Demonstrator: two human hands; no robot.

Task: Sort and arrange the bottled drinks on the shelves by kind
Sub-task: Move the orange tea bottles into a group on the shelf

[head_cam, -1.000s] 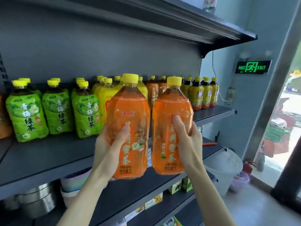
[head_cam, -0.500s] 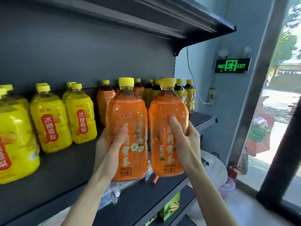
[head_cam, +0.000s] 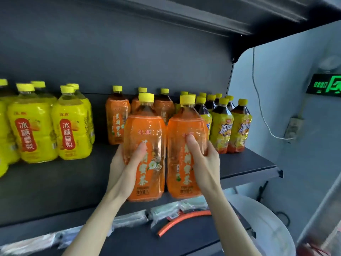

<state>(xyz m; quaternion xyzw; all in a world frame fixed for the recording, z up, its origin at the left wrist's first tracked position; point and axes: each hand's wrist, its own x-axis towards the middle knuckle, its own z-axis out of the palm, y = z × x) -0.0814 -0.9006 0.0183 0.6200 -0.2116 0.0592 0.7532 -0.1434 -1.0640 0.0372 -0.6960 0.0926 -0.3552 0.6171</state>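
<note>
Dark shelf (head_cam: 64,182) held drinks by kind. We found left hand (head_cam: 125,168) gripping one orange bottle (head_cam: 145,126), right hand (head_cam: 206,161) a second orange bottle (head_cam: 184,122), both at six o'clock of the orange row (head_cam: 116,121), presumably to join it.

The left orange bottle (head_cam: 147,126) carried the brand 沐典 in red near its shoulder, 蜜茶 running down the label below two partly covered characters, and 净含量1L at the foot. The right orange bottle (head_cam: 181,172) showed the full column 茉莉蜜茶, again with 净含量1L beneath; its brand line was half hidden. An orange bottle at the back (head_cam: 116,119) also read 茉莉蜜茶. The yellow bottles (head_cam: 33,133) bore 沐典 above a red patch with 冰糖雪梨 in white. Lettering on the small dark-tea bottles (head_cam: 221,126) was too blurred to read. The green lit sign (head_cam: 322,85) showed four small characters, illegible, beside a cut-off pictogram
</note>
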